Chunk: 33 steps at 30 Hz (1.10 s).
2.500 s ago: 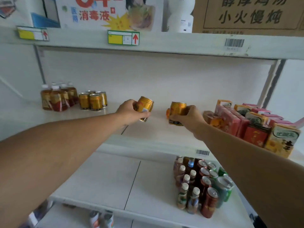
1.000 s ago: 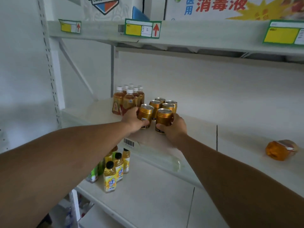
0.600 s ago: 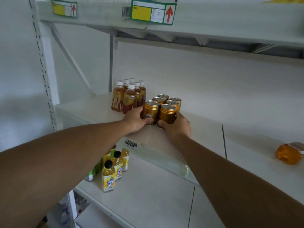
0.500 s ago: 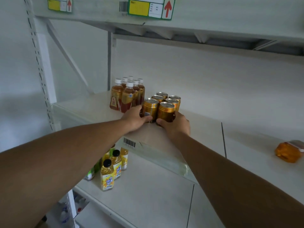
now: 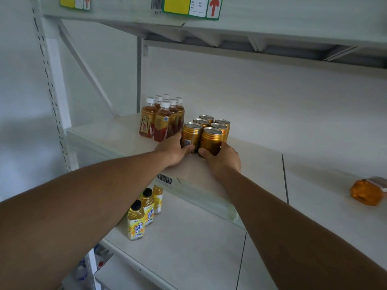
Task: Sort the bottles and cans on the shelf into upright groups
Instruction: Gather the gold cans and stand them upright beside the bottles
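Observation:
Several gold cans stand upright in a tight cluster on the white shelf. My left hand wraps the base of the front left gold can. My right hand wraps the base of the front right gold can. Both cans rest upright on the shelf against the back cans. Just left of the cans stands a group of brown tea bottles with white caps, all upright.
An orange packet lies on its side at the shelf's far right. Yellow juice bottles stand on the shelf below. A shelf with price tags hangs overhead. A slotted upright post borders the left.
I carried two gold cans leftward from the shelf's middle and set them down in front of the can group. Over the last half second my hands have stayed on them.

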Tool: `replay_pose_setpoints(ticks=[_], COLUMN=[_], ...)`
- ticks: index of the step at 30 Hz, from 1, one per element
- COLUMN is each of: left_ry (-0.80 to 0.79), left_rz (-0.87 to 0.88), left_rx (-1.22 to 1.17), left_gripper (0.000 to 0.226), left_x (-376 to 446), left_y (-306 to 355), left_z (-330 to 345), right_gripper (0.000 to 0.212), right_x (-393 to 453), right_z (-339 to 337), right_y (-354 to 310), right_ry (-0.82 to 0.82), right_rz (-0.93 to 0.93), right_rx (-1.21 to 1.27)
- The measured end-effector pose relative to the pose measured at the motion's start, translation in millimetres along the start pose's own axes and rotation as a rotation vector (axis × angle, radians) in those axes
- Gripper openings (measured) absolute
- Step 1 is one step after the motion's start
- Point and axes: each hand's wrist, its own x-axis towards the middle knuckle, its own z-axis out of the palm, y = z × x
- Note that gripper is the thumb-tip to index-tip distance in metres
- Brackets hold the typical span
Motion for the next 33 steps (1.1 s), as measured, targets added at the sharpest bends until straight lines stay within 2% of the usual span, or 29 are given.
replay_pose_setpoints(ticks=[5, 13, 17, 19, 21, 26, 29, 33], left_ry=[-0.007, -0.009, -0.022, -0.021, 0.022, 0.158, 0.204, 0.22], left_rz=[0.011, 0.02, -0.016, -0.075, -0.102, -0.037, -0.011, 0.044], left_rx=[0.022, 0.022, -0.013, -0.104, -0.218, -0.394, -0.441, -0.419], left_gripper=[0.08, 0.081, 0.091, 0.101, 0.102, 0.097, 0.093, 0.087], left_x=[0, -1, -1, -2, -3, -10, -17, -31], left_y=[-1, -2, -2, -2, -2, 1, 3, 2], left_z=[2, 2, 3, 2, 1, -2, -5, -11], right_gripper=[0.055, 0.059, 0.06, 0.069, 0.083, 0.102, 0.105, 0.114], right_x=[0, 2, 3, 3, 0, -9, -16, -33], right_z=[0, 3, 3, 2, 0, -5, -12, -30], right_y=[0, 2, 3, 1, -1, -3, -4, 0], right_ry=[-0.02, -0.02, -0.024, -0.025, -0.01, 0.098, 0.123, 0.06], right_rz=[-0.003, -0.014, -0.014, -0.009, 0.002, 0.004, -0.007, 0.005], right_rx=[-0.011, -0.056, -0.071, -0.053, 0.016, 0.145, 0.115, -0.021])
